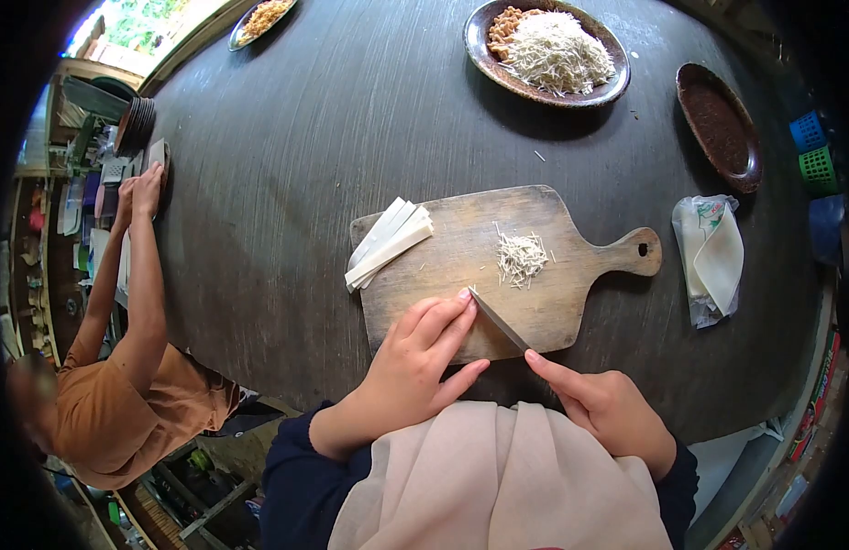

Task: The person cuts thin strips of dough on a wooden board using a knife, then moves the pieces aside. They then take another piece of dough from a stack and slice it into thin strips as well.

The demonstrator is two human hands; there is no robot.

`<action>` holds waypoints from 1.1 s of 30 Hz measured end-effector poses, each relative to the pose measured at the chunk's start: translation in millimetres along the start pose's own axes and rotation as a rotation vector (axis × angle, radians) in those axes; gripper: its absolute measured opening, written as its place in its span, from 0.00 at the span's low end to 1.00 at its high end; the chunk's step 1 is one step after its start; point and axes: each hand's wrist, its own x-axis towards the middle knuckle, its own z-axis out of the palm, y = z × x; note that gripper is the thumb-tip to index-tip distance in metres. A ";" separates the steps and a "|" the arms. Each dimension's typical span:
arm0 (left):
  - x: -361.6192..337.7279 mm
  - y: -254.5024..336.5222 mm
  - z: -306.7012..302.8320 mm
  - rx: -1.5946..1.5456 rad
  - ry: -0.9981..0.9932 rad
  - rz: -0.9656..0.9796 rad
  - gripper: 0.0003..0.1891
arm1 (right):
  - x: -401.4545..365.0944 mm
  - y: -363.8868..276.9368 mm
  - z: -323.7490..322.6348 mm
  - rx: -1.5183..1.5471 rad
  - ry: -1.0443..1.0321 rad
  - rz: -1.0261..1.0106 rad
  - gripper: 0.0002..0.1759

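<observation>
A wooden cutting board [461,229] with a handle lies on the dark table. My right hand [617,403] is shut round a knife [500,323], whose blade slants up-left across the board's near edge. Beside the knife tip, my left hand [420,362] presses its fingers together on the board; a few pale bits show at the fingertips, but what lies under them is hidden. A stack of flat white strips [388,243] rests on the board's left side. Right of the middle sits a small heap of thin white shreds [522,258].
A brown plate [479,57] at the back holds white shreds [560,55] and brown pieces [509,29]. An empty oval dish [718,128] and a plastic packet of white sheets [708,258] lie right. At left, another person's hands [142,194] hold a blade.
</observation>
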 end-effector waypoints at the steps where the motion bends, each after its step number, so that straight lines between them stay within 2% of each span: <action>1: 0.2 -0.1 -0.1 -0.005 -0.001 0.000 0.33 | 0.2 -0.3 -0.3 -0.001 0.001 0.000 0.30; 25: 0.2 2.0 3.1 0.008 0.017 -0.008 0.33 | 5.6 -3.2 -4.7 0.027 -0.065 0.078 0.30; 28: -0.3 1.5 3.7 0.012 0.019 -0.003 0.33 | 6.2 -3.5 -2.3 0.069 0.008 0.053 0.27; 33: 0.1 -0.1 3.1 0.022 0.018 0.011 0.33 | 2.6 -0.2 -6.8 -0.034 -0.069 0.075 0.28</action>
